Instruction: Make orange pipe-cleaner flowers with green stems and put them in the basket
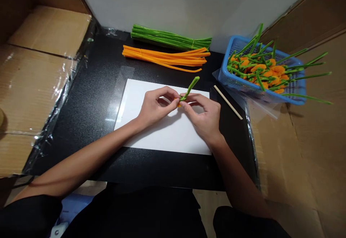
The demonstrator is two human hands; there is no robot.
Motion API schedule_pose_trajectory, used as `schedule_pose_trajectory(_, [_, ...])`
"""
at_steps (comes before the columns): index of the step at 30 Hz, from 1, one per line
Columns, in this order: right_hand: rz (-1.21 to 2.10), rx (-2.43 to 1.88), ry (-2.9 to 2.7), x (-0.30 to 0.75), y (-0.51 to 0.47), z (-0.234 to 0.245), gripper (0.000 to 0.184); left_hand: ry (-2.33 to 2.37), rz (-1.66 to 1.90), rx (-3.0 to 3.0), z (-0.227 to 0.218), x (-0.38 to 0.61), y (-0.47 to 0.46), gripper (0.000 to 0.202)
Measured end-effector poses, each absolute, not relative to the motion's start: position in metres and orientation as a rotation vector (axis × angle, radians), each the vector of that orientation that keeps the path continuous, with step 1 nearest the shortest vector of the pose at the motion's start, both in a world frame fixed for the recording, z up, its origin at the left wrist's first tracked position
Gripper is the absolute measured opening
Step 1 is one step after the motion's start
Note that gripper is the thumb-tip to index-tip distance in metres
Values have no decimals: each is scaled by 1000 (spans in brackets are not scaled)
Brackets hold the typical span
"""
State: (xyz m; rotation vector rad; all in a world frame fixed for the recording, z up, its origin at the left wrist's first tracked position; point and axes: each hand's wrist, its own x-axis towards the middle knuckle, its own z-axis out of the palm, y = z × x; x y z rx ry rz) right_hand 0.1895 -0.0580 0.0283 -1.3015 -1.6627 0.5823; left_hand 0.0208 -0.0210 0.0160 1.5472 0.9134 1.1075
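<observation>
Between my two hands, above a white sheet of paper (162, 133), is a small pipe-cleaner flower (182, 98) with an orange part mostly hidden by my fingers. Its green stem (193, 86) sticks up and to the right. My left hand (159, 104) pinches it from the left with thumb and fingertips. From the right, my right hand (203, 112) pinches the same piece near the base of the stem. The fingertips of both hands almost meet there.
Behind the paper lie a bundle of orange pipe cleaners (164, 57) and a bundle of green pipe cleaners (170, 38). A thin wooden stick (227, 102) rests right of the paper. At the back right, a blue basket (227, 61) holds several orange-and-green pieces. Cardboard (35, 83) borders the black table (89, 86).
</observation>
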Motion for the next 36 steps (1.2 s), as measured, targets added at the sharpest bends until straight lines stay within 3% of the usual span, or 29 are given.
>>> schedule_pose_trajectory(5, [613,-1280,-1527,191,-57,26,4,890,1084,1560,14,21,-21,14])
schedule_pose_trajectory(18, [438,-1275,-1520,179,-64,21,8,841,1145,1700,8,23,-22,6])
schedule_pose_trajectory(25, [907,-1170,-1324,188,-54,16,12,821,1063,1476,12,21,-20,13])
schedule_pose_trajectory(36, [1158,-1112,-1061,192,-51,17,12,839,1057,1315,10,20,-16,21])
